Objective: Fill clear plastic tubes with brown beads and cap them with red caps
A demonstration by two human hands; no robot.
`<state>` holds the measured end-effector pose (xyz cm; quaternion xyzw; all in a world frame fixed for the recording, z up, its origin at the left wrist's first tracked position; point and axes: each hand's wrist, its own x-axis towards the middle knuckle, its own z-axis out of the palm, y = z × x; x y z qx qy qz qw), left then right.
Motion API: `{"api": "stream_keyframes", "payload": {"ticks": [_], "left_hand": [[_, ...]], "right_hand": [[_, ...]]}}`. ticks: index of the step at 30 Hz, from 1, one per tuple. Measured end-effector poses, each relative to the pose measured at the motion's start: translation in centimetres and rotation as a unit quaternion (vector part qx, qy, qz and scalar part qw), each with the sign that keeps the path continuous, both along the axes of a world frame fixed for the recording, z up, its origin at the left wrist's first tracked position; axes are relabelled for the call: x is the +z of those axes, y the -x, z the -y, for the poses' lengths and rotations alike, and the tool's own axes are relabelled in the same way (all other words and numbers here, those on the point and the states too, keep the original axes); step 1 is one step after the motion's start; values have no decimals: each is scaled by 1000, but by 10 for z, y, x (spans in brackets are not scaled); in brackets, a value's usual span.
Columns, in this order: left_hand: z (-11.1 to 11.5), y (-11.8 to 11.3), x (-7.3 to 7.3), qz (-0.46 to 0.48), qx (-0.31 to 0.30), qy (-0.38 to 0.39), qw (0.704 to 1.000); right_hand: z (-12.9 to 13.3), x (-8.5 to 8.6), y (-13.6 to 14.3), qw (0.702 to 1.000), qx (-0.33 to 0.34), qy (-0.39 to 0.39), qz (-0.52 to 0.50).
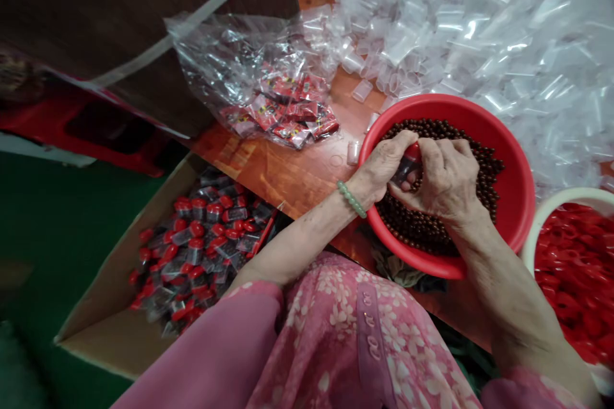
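Over a red basin (520, 204) of small round brown beads (487, 169), both my hands meet around one small clear bottle with a red cap (407, 163). My left hand (381, 163), with a green bead bracelet on its wrist, wraps the bottle from the left. Closing on it from the right is my right hand (448, 176), its fingers bent at the red cap. Part of the bottle is hidden by the fingers; its body looks dark inside.
Clear plastic tubes (460, 32) are heaped across the back right. A plastic bag (288, 102) of red packets lies on the table (307, 172). A cardboard box (105, 326) of filled red-capped bottles stands lower left. A white tub (532, 230) holds red caps at right.
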<state>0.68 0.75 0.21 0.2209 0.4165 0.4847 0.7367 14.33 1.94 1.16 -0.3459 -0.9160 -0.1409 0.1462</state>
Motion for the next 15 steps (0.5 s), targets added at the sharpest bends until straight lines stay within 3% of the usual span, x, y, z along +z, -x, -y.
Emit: {"api": "stream_keyframes", "payload": {"ticks": [5,8,10,12,15], "left_hand": [[5,2,11,17,23,-33,999],[30,26,23,-14,34,-76,996],[60,57,26,-60,68,-120,989],[97,98,18,-142,123,-140,972],[154,167,-12,-352,179,-40,918]], "right_hand": [[2,14,-3,996,-18,74,43],[0,13,-9,994,22,107,3],[0,11,-12,994,33,101,-17],[0,10,-15,995,9,97,7],[-2,12,-17,989,-36,127,70]]}}
